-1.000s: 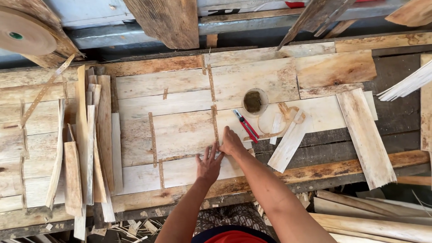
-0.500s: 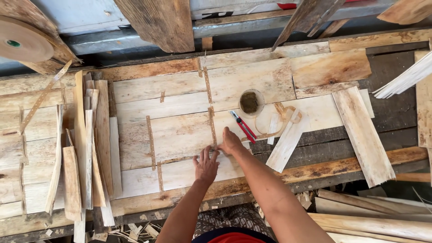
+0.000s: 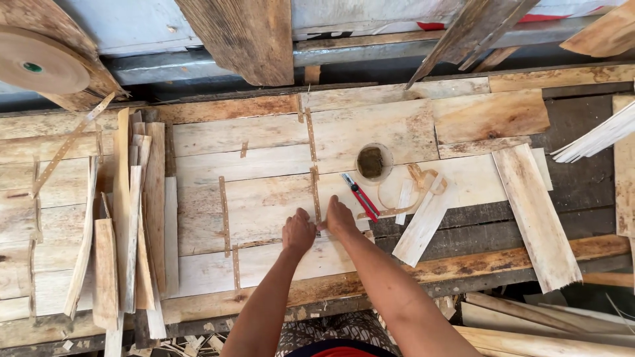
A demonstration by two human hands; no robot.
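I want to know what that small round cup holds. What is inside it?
The round cup on the veneer sheets holds something dark and brownish, filling most of it. What the stuff is, and the bottom beneath it, cannot be seen.

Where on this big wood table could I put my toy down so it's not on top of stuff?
Bare veneer lies between the stick pile and the left hand. More lies above the small cup. It is crowded around the red cutter, tape curls and loose slats.

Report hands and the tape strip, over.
Left hand and right hand pressing flat beside the vertical brown tape strip on pale veneer sheets. Red utility knife alongside.
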